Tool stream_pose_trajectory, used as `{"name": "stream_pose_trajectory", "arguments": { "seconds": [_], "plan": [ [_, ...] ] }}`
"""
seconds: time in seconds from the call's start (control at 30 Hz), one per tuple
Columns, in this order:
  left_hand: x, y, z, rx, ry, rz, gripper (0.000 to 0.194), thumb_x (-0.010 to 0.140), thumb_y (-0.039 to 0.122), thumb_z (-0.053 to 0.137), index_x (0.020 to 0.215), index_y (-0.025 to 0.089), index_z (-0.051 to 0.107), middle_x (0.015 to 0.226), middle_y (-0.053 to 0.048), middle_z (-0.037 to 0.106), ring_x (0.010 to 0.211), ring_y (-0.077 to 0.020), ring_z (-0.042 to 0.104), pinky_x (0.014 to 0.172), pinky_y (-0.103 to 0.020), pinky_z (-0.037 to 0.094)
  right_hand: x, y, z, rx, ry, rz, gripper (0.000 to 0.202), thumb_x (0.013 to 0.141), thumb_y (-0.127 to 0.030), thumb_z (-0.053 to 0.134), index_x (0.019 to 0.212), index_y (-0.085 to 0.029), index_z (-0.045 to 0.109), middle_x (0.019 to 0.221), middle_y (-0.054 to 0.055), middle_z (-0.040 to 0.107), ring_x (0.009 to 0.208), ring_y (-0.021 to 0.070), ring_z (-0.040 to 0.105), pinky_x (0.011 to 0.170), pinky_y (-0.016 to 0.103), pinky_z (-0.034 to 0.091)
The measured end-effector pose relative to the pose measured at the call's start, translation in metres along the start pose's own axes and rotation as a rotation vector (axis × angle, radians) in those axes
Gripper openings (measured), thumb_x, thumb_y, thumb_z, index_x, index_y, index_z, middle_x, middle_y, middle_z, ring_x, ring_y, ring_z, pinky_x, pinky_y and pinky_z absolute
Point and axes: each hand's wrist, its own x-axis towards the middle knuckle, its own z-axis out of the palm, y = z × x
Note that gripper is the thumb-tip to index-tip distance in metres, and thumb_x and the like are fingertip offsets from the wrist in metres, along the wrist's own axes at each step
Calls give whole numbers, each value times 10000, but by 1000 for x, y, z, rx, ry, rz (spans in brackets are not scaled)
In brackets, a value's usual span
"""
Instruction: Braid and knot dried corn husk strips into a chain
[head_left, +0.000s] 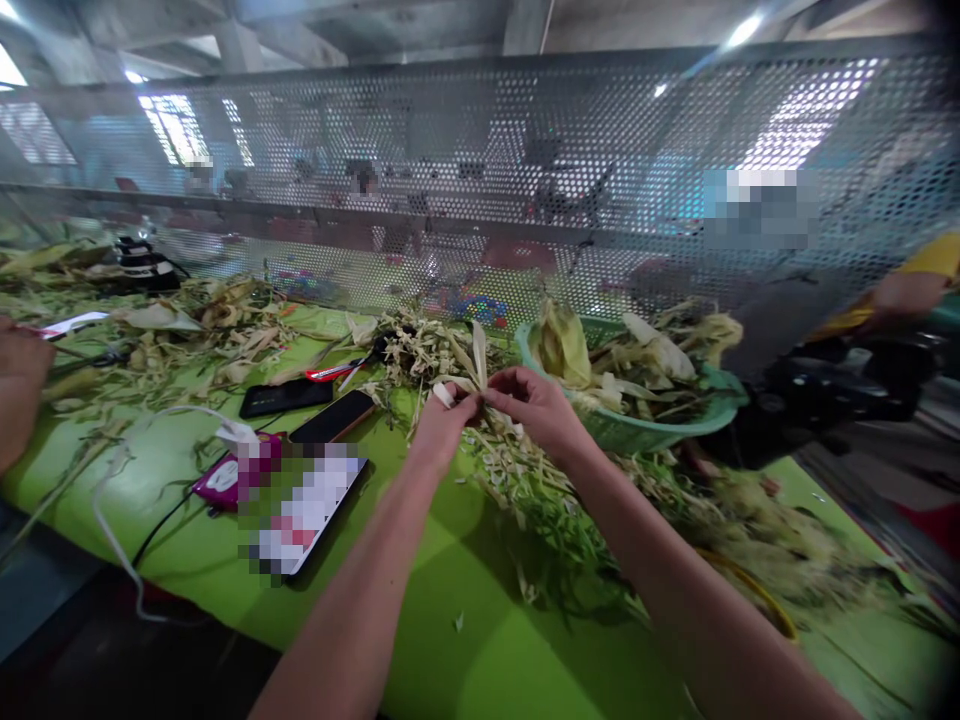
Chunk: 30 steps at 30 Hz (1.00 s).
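Observation:
Both hands meet above the green table (435, 600), near the middle of the view. Fingers of my left hand (448, 415) are closed on a pale dried husk piece (478, 350), whose leaves stick upward. My right hand (529, 400) pinches the same piece from the right, thumb and forefinger together. Behind the hands lies a heap of pale dried bits (420, 350). Green shredded leaves (570, 540) lie below my right forearm. A green basket (652, 435) filled with husks (570, 350) stands just to the right.
Phones (334, 415) (285, 398), a lit phone (315, 510), a purple charger (232, 475) with cables and red-handled scissors (334, 372) lie left. Another person's hand (19, 390) is at the left edge. A perforated metal screen (450, 200) runs behind.

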Motion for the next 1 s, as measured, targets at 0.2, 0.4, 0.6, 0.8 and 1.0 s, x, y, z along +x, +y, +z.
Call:
{"name": "stream_pose_trajectory", "arguments": {
  "seconds": [0.2,0.4,0.6,0.8,1.0],
  "plan": [
    [-3,-2,3,-10,-87,-36,286,642,342,741,797,133,623,655,28,544,574,-77,480,605,-232,434,1,0,1,154,50,54,271,651,-395,734,718,-163,610,675,-10,587,635,127,512,642,273,411],
    [-4,-1,5,-56,-135,-46,278,627,300,758,816,123,656,738,-3,595,644,-90,512,660,-240,443,0,3,1,244,138,106,309,615,-416,757,682,-173,580,640,-18,561,583,115,485,591,264,387],
    [-4,0,2,-44,-70,-45,304,618,347,771,795,133,647,723,4,586,633,-92,511,669,-258,461,3,-3,-9,108,-26,99,297,681,-438,712,774,-165,639,713,7,628,639,132,531,611,265,408],
    [0,-3,-4,-9,-39,-7,289,661,378,738,802,150,631,737,4,574,644,-94,512,613,-223,443,1,-9,-13,14,-131,116,293,668,-424,718,754,-151,659,638,-4,591,541,102,475,498,236,375],
    [2,-2,-9,67,-9,53,176,774,324,613,815,156,646,648,28,465,560,-75,404,501,-191,340,2,-9,-16,42,-94,129,230,654,-370,715,698,-152,655,593,-16,569,528,95,464,504,237,374]
  ]
}}
